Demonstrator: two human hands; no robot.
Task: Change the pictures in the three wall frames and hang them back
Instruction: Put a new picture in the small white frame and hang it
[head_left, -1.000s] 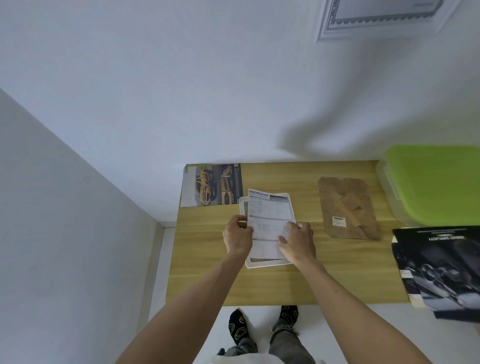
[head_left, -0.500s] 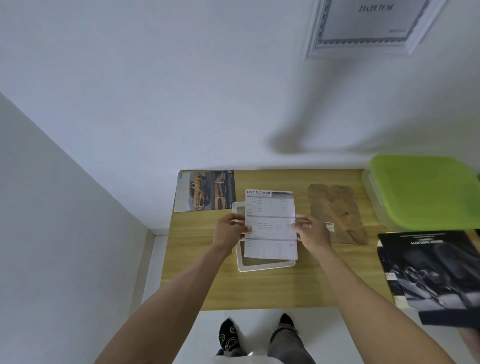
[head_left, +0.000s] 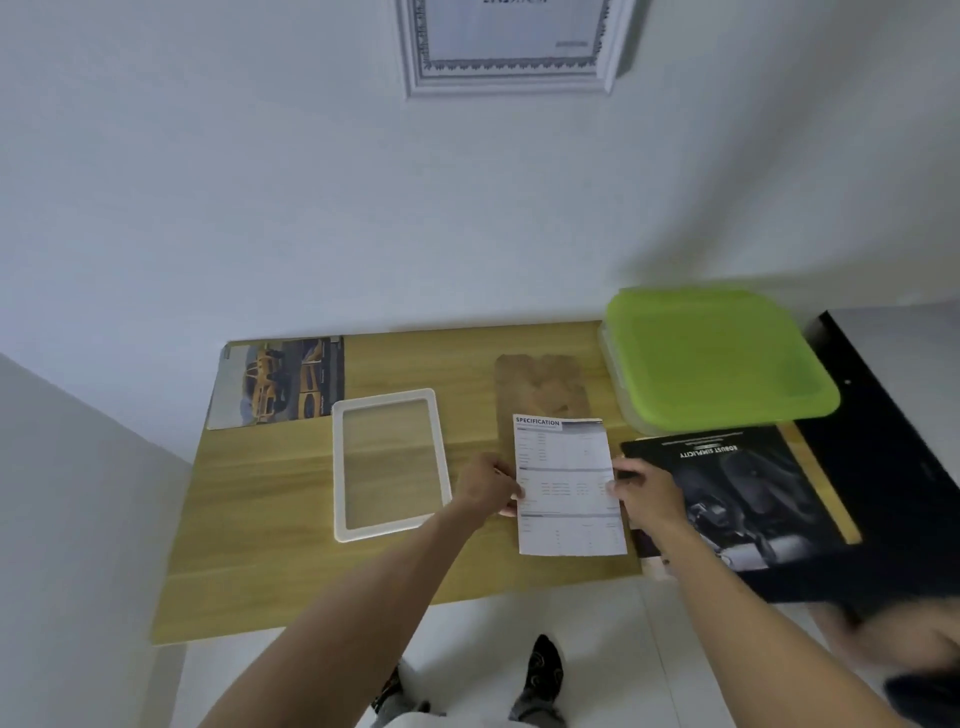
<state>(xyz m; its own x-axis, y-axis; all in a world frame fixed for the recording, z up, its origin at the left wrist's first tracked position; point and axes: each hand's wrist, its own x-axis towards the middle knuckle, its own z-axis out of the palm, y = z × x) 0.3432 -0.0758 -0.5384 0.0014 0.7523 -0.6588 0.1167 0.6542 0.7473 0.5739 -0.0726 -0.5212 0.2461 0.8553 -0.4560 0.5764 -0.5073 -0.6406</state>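
Both hands are pinching the sheet (head_left: 566, 483) by its side edges, left hand (head_left: 488, 488) at 9 o'clock, right hand (head_left: 647, 493) at 3. It's hovering over the bench (head_left: 291, 561), right of the empty frame (head_left: 389, 462). Thin paper looks floppy and creases easily, so I'd be gripping it lightly at both edges.

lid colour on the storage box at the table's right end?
Lime green lid, over a clear box; plain in the head view, the only one.
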